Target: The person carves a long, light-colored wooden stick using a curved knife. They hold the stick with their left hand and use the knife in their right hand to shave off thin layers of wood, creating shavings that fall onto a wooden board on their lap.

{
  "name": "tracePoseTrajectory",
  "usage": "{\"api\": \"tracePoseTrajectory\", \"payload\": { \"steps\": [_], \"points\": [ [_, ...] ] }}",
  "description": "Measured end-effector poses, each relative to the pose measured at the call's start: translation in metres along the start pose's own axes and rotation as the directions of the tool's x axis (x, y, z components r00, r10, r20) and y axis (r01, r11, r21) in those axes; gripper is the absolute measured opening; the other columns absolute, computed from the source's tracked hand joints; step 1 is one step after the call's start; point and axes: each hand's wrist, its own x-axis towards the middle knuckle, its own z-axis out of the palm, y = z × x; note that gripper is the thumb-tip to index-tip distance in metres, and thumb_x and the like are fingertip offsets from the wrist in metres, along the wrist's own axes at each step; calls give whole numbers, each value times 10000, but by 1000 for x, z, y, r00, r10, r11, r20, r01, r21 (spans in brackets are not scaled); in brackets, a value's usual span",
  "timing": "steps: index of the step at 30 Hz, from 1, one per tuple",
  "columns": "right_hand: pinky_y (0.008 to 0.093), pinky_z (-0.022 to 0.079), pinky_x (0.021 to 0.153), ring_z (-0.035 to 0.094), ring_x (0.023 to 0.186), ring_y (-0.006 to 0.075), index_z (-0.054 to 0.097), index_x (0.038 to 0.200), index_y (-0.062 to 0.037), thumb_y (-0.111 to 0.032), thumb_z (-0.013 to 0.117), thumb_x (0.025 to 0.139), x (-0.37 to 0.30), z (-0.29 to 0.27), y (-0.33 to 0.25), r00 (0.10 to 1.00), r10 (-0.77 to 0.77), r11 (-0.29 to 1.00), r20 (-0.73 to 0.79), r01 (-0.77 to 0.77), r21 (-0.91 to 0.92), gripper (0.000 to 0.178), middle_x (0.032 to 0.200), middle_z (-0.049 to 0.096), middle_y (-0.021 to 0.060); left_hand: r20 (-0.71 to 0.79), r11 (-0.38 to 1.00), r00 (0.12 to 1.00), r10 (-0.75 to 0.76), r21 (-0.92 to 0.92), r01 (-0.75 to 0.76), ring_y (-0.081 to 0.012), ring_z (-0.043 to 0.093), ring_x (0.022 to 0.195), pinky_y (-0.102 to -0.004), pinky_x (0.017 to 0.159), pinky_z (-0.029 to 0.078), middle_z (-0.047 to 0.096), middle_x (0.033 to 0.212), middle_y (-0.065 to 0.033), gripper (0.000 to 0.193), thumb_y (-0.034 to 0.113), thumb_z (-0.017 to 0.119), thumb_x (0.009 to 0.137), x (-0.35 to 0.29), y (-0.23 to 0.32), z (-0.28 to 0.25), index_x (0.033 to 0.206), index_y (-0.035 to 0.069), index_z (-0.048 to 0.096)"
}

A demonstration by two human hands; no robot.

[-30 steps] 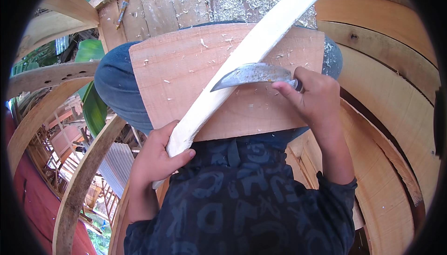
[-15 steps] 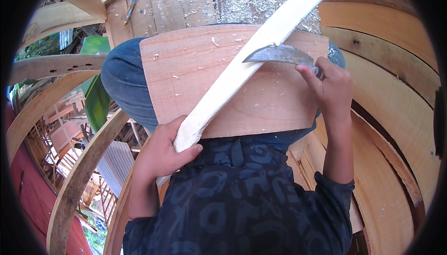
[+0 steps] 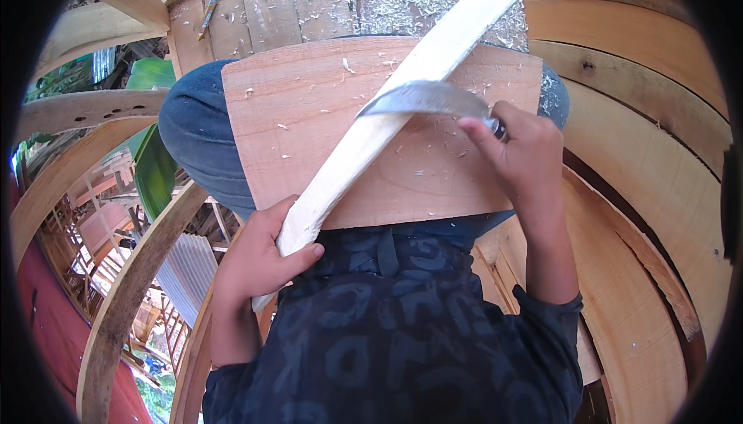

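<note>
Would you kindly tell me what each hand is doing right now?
Left hand: closed around the lower end of the pale wooden piece.
Right hand: closed, holding the curved knife.

Creamy-white stick (image 3: 350, 162), silvery-grey blade (image 3: 422, 99), pinkish-brown board (image 3: 298, 126), black letter-patterned shirt (image 3: 395, 346)

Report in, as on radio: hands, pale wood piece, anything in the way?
Left hand gripping pale wood piece near its lower end. Right hand holding curved knife across it. No obstruction visible; loose shavings on reddish board beneath.
</note>
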Motion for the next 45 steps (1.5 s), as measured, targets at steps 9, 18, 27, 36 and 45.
{"api": "tracePoseTrajectory", "payload": {
  "steps": [9, 18, 27, 36, 45],
  "points": [
    [388, 407, 492, 529, 487, 284, 574, 625, -12, -656, 574, 853, 30, -2, 51, 948, 301, 951, -109, -307, -46, 684, 513, 508, 144, 7, 998, 998, 66, 8, -66, -207, 602, 843, -335, 790, 473, 641, 905, -132, 480, 237, 713, 749, 0, -2, -2, 1132, -17, 576],
    [352, 403, 443, 526, 427, 281, 587, 618, -27, -573, 683, 817, -3, -20, 8, 980, 135, 990, 149, -140, 24, 589, 475, 501, 106, -34, 997, 998, -51, 64, 53, -332, 677, 805, -375, 721, 498, 658, 832, -190, 450, 276, 738, 749, -6, 5, 12, 1061, 0, 568],
    [368, 428, 463, 567, 473, 308, 665, 697, -2, -581, 662, 827, 16, -18, 37, 940, 315, 949, 131, -311, -46, 594, 511, 536, 152, -136, 974, 989, -57, 211, 85, -390, 683, 811, -402, 710, 513, 660, 841, -254, 476, 288, 735, 755, -13, 15, 23, 1063, -29, 557],
    [364, 438, 468, 569, 475, 310, 643, 663, -16, -588, 667, 818, -8, -19, 19, 950, 213, 975, 228, -220, 5, 594, 516, 544, 147, -155, 979, 988, -10, 201, 41, -412, 676, 794, -418, 714, 516, 663, 810, -251, 466, 304, 721, 755, -15, 3, 25, 1043, -30, 568],
    [354, 372, 438, 459, 409, 254, 592, 642, 14, -557, 671, 839, 12, -15, 36, 945, 318, 948, 73, -315, -46, 609, 462, 481, 128, -159, 979, 987, -24, 196, 55, -409, 682, 802, -417, 693, 517, 663, 807, -252, 463, 302, 736, 754, -15, 4, 27, 1043, -13, 561]
  ]
}}
